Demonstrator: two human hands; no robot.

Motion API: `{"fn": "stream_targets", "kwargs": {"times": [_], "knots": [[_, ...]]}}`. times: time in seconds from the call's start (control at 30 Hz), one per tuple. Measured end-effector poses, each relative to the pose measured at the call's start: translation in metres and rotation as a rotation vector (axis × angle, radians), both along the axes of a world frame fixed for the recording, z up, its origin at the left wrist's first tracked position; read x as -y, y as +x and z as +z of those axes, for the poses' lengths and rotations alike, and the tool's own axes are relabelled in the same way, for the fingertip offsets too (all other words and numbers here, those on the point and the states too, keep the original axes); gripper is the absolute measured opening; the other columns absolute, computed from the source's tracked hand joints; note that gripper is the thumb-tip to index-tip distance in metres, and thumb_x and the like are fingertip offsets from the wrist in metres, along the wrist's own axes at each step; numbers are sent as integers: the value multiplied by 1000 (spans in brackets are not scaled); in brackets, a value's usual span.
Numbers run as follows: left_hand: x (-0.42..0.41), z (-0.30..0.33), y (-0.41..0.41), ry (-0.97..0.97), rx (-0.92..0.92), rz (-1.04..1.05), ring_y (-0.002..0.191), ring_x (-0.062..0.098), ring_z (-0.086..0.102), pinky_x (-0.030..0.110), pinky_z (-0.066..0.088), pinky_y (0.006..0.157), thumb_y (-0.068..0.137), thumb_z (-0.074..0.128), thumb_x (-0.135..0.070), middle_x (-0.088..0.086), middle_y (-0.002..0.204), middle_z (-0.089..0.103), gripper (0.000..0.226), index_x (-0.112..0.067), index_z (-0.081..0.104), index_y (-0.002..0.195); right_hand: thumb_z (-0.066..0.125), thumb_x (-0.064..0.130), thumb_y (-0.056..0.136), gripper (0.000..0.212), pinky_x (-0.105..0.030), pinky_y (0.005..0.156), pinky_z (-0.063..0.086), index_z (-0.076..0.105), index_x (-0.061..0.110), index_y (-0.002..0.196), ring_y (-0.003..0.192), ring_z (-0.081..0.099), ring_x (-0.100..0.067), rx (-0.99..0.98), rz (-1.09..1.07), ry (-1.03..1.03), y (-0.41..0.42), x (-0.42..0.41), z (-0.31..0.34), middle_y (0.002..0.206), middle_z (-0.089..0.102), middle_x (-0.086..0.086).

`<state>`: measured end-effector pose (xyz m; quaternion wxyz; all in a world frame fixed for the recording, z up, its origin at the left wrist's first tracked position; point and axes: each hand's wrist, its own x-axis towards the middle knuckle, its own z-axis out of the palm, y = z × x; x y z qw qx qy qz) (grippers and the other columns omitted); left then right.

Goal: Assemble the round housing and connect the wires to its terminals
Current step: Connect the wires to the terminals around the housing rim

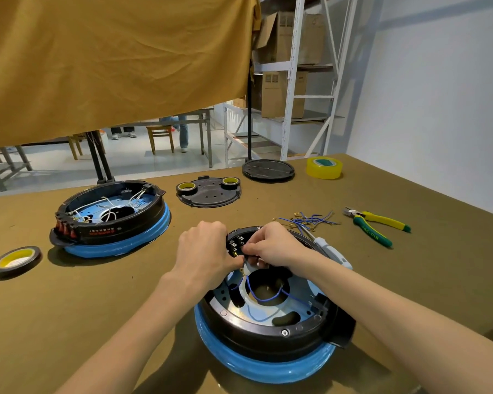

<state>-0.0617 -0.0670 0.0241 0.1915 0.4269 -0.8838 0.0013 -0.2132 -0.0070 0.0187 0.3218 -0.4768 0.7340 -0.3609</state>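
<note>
Near the front edge of the olive bench we are seeing the round housing, a black ring on a blue base, lying open side up. Both hands are meeting at its far rim, over the terminal block. The left hand is curling its fingers at the block and appears to be pinching a blue wire by its brass lug; the grip itself is partly hidden. The right hand is pinching something small beside it, which we cannot tell apart. The blue wire is looping across the housing's central opening. A second housing with white wires is sitting to the left, loose blue wires and pliers to the right.
</note>
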Motion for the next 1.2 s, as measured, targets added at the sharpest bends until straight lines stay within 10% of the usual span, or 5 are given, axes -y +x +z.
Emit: {"fn": "stream_targets", "kwargs": {"times": [0.2,1.2], "knots": [[4,-6,1,138,-29,-72,91,20,58,29,42,69,83,73,-56,-3,107,57,48,-21,58,111,66,7,96,19,-21,51,49,76,-9,93,45,55,-9,3,-3,0,0,0,1,68,68,-9],[7,-1,-3,-131,53,-105,78,14,58,34,44,80,79,68,-65,-11,84,59,37,-31,72,92,66,12,97,19,-31,66,57,77,-1,87,57,64,-14,-162,14,-38,0,2,-3,70,72,-8]]}}
